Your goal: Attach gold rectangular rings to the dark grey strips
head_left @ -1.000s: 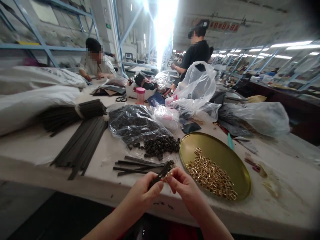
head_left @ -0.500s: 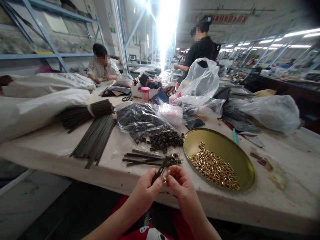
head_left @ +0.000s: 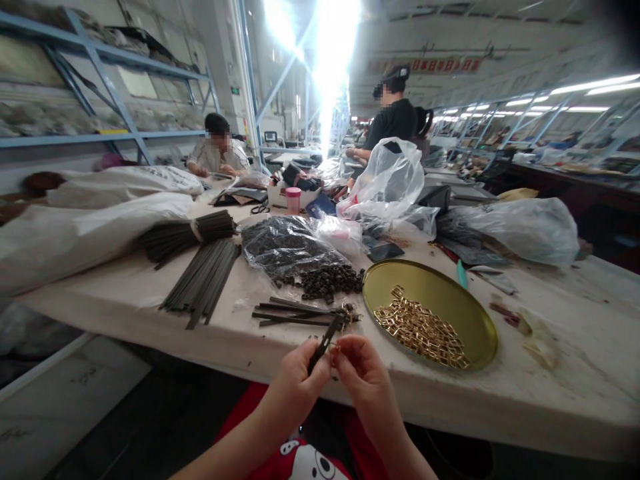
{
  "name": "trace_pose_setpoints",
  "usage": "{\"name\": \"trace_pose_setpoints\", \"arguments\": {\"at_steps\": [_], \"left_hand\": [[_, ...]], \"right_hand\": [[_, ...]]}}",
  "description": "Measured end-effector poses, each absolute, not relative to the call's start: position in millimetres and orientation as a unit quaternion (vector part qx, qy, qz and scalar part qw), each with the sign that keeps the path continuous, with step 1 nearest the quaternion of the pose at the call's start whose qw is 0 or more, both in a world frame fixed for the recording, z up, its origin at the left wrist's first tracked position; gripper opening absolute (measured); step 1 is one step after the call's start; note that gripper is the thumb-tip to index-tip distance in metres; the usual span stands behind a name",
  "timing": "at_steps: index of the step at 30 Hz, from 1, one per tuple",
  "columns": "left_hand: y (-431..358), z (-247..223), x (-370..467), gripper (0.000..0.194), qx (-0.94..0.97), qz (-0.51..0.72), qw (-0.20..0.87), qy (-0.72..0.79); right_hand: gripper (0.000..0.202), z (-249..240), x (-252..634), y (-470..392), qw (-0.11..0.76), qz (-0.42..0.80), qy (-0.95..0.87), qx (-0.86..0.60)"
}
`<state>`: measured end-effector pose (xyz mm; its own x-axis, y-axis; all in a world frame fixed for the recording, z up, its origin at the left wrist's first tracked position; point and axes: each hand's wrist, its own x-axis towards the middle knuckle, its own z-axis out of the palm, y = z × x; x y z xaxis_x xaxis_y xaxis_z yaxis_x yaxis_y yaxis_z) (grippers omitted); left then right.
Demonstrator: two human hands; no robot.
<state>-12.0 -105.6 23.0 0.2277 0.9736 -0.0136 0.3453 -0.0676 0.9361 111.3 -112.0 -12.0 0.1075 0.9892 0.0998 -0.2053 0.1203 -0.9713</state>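
Just over the table's front edge, my left hand (head_left: pixel 299 373) pinches a dark strap (head_left: pixel 324 344) with a slot showing in it. My right hand (head_left: pixel 364 372) meets it fingertip to fingertip, closed on a small gold buckle (head_left: pixel 335 348) at the strap; the fingers partly hide it, so I cannot tell how the two are joined. Behind my hands lie several dark straps (head_left: pixel 290 313) with gold buckles (head_left: pixel 351 312) at their right ends. To the right, a round gold tray (head_left: pixel 440 283) holds a heap of loose gold buckles (head_left: pixel 420 332).
Small black loops (head_left: pixel 327 283) spill from a clear plastic bag (head_left: pixel 287 243). Dark strap bundles (head_left: pixel 203 283) lie at the left beside white sacks (head_left: pixel 100 227). A pink-lidded jar (head_left: pixel 293 200) and plastic bags (head_left: pixel 385 180) stand farther back. Two people (head_left: pixel 217 153) work beyond.
My view has tilted up slightly and shifted, so the table items sit differently in frame. The strap stands out more clearly between my hands, and the buckle is more covered by my fingers.
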Motion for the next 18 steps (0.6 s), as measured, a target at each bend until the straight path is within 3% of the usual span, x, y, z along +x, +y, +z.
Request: {"name": "trace_pose_setpoints", "arguments": {"at_steps": [5,11,18], "left_hand": [[-126,27,-10,0.023,0.682,0.342,0.374,0.527],[-147,30,-2,0.021,0.721,0.311,0.294,0.546],[-162,38,4,0.022,0.754,0.306,0.282,0.508]], "right_hand": [[0.011,-13,117,-128,0.572,0.411,-0.534,-0.468],[0.011,-11,121,-149,0.603,0.451,-0.501,-0.426],[0.008,-14,137,-164,0.61,0.312,-0.582,-0.439]]}}
